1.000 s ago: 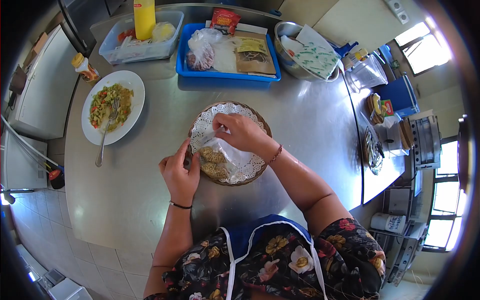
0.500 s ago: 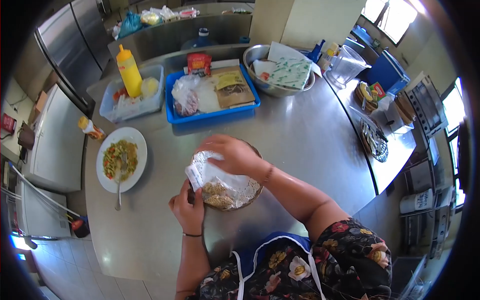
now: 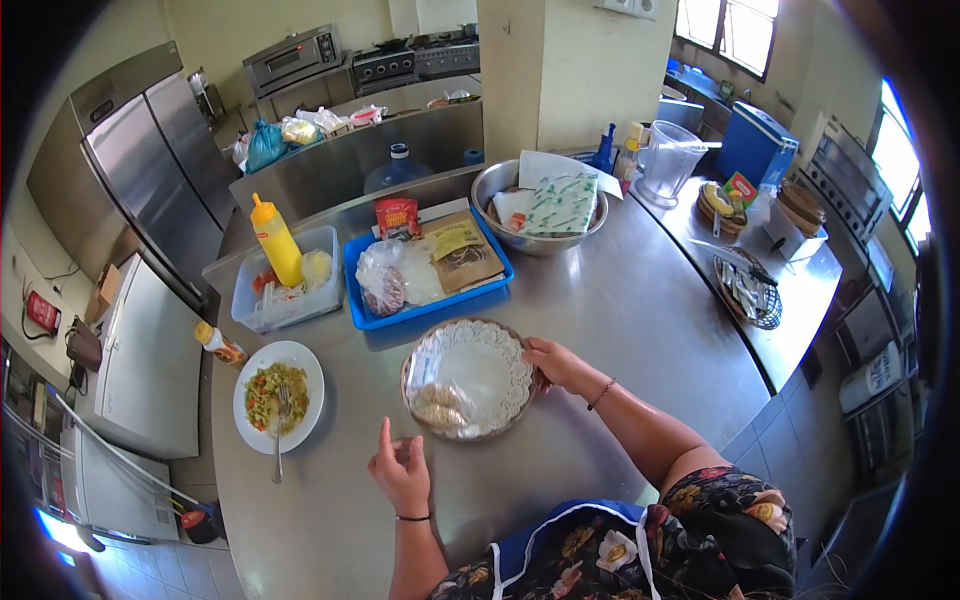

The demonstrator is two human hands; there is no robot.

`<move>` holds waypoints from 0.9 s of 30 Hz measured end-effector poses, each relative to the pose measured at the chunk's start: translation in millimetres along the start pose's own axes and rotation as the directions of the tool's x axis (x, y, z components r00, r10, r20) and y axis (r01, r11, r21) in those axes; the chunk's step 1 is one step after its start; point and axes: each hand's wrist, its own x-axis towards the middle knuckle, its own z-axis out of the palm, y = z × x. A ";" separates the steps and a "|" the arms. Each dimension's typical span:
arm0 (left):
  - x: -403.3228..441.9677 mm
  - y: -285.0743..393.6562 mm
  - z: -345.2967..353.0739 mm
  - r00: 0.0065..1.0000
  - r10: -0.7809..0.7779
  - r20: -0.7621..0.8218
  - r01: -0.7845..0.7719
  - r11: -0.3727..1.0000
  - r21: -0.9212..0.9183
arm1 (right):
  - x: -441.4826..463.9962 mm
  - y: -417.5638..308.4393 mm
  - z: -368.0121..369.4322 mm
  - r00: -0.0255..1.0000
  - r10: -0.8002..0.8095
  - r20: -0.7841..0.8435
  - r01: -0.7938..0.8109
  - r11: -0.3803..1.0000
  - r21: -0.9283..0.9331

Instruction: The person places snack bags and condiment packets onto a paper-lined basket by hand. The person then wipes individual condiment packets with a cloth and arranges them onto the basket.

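A round basket [image 3: 523,408] lined with a white lacy paper doily [image 3: 485,375] rests on the steel table. Inside, at its lower left, a clear plastic packet with light-brown food [image 3: 440,405] lies over the doily; I cannot make out the food's kind. My right hand [image 3: 558,366] grips the basket's right rim, fingers partly hidden. My left hand [image 3: 402,475] is just below and left of the basket, apart from it, index finger stretched and nothing held. To the left stands a white plate [image 3: 313,385] of chopped vegetable food, with a fork [image 3: 279,445] in it.
Beyond the basket are a blue tray [image 3: 400,318] with bagged goods, a clear tub [image 3: 290,318] with a yellow squeeze bottle [image 3: 277,243], and a metal bowl [image 3: 545,243]. A small bottle [image 3: 220,344] stands by the plate. A cutlery basket [image 3: 748,290] sits at right.
My right hand has gone from above the doily to the basket's right rim. My left hand has let go of the packet and drawn back. The view has tilted up.
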 end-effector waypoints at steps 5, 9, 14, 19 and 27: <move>0.2 -10.7 0.2 0.998 0.056 0.020 -0.058 0.995 0.078 | 26.1 -26.6 -1.6 0.981 -0.054 -0.186 0.086 0.982 0.171; -0.2 -12.5 0.7 0.994 0.106 0.014 -0.107 0.982 0.158 | 56.3 -54.4 6.5 0.969 0.008 -0.246 0.078 0.937 0.341; 0.9 -9.8 0.6 0.995 0.101 0.022 -0.103 0.986 0.130 | 109.9 -61.4 28.0 0.948 0.037 -0.317 0.108 0.899 0.426; 1.6 -12.0 2.4 0.983 0.182 -0.006 -0.179 0.971 0.161 | 129.0 -62.1 42.3 0.967 0.007 -0.254 0.099 0.911 0.401; 2.3 -4.4 -0.6 0.985 0.163 -0.059 -0.151 0.974 0.168 | 22.2 -30.7 24.1 0.982 -0.133 -0.137 0.169 0.940 0.296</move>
